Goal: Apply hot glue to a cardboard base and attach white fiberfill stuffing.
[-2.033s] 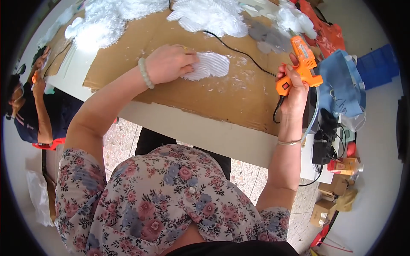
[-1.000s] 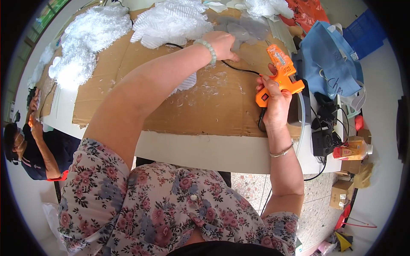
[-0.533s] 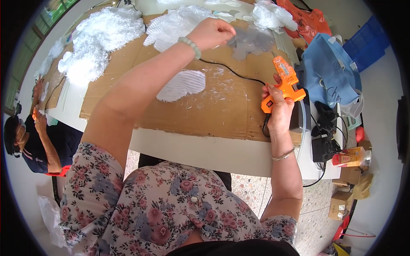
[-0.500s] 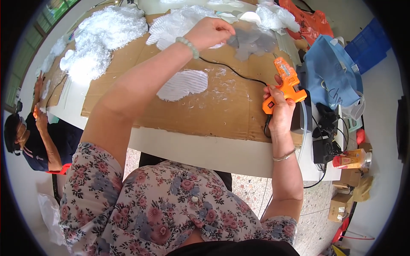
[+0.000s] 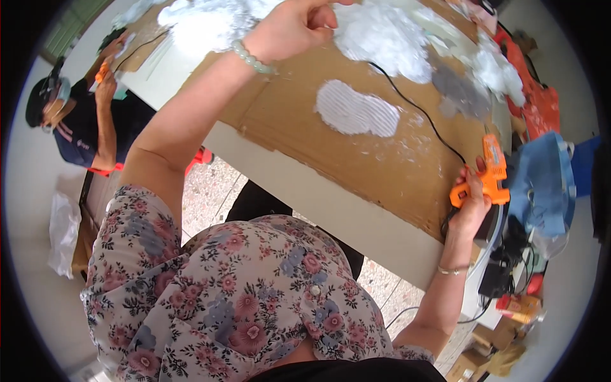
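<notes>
My right hand is closed around the handle of an orange glue gun at the cardboard's right edge, its nozzle pointing away from me. A clear glue stick trails from the gun's rear. My left hand is raised at the top of the view, fingers curled, beside a heap of white fluffy pieces. Its fingertips partly leave the frame, and what they hold, if anything, is hidden. Between the hands, a white ribbed, sole-shaped piece lies flat on the brown cardboard. Flat grey pieces lie beyond the gun.
A black cord crosses the cardboard. At right are a blue bag, a red-orange plastic bag and black adapters with cables. White fluff is piled far left. Another person works at left with an orange glue gun.
The view has turned toward the left, so the table appears tilted. My left hand has moved from near the grey pieces to the left, past the white heap. The right hand keeps the glue gun.
</notes>
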### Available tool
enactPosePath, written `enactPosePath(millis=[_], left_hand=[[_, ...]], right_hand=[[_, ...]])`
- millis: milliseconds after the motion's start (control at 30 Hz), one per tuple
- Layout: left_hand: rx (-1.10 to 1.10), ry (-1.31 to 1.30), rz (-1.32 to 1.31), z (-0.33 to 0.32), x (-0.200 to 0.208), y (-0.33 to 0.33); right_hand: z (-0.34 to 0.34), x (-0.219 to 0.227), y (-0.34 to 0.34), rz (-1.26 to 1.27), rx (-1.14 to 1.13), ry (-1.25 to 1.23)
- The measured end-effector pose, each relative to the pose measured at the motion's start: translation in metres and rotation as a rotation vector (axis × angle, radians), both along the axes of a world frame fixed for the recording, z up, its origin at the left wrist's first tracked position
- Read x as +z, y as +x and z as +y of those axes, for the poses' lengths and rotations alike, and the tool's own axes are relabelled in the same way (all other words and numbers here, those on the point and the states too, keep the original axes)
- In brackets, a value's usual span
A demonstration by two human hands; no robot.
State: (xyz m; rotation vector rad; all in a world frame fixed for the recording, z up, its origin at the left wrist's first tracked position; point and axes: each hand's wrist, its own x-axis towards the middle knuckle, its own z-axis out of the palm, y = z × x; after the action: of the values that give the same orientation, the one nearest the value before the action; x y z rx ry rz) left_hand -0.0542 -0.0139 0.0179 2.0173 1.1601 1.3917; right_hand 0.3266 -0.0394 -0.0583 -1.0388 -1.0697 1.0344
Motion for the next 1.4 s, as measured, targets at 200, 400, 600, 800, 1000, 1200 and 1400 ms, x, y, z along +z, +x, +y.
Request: enactPosePath(millis=[200,400,600,800,1000,1200,1400], left_hand=[[-0.017,-0.019,-0.358,-0.016,-0.020,-0.033],[-0.079,0.176,-0.292,-0.023,-0.011,-0.040],[-0.016,0.038,-0.074,-0.021,0.006,-0.002],[-0.220,0.000,0.389,-0.002,-0.002,0.039],[-0.295,-0.289,0.444,0.017,-0.015,0.063],[-0.306,-0.345,0.491,0.016,-0.016,0.066],[-0.188,0.072,0.701,0.004,-0.007,0.080]], right_hand=[[-0.009,0.004,0.006,-0.054,-0.004,-0.050],[-0.010,0.009,-0.009,-0.036,-0.056,-0.040],[-0.007,0.007,-0.005,-0.072,-0.018,-0.031],[-0.010,0.010,-0.005,-0.072,-0.013,-0.049],[-0.012,0.012,-0.003,-0.052,0.012,-0.064],[-0.014,0.020,-0.016,-0.091,0.002,-0.052],[-0.011,0.011,-0.004,-0.066,0.028,-0.071]])
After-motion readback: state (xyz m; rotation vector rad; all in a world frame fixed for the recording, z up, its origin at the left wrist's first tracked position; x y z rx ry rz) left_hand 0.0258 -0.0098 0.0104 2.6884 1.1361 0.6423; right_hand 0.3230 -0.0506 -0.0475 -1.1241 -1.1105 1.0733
